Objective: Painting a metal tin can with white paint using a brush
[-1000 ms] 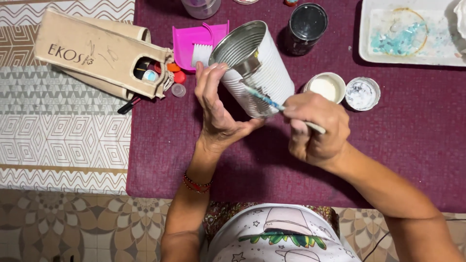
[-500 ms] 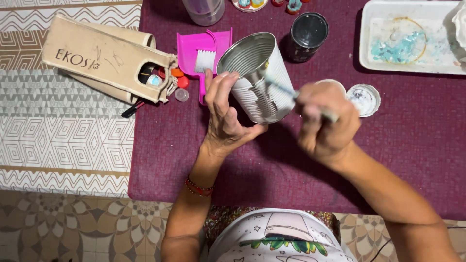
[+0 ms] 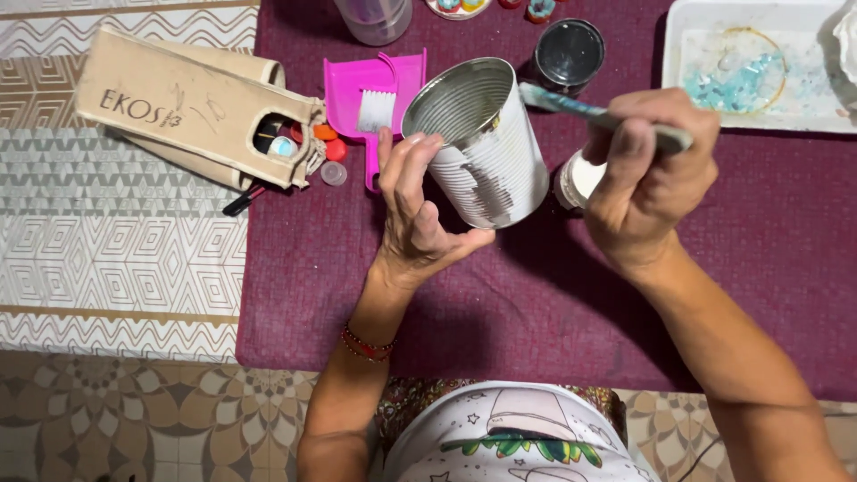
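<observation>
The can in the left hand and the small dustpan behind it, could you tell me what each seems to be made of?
The can, held by the left hand, looks like bare metal: shiny silver, ribbed wall, with patchy white paint on its side. The dustpan looks like moulded plastic: bright pink, smooth, evenly coloured. The right hand holds a paint-smeared brush; its handle material is unclear.

Ribbed shiny metal can (image 3: 486, 143) in the left grip; matt woven cloth (image 3: 553, 295) beneath; glossy plastic dustpan (image 3: 357, 89) beside.
</observation>
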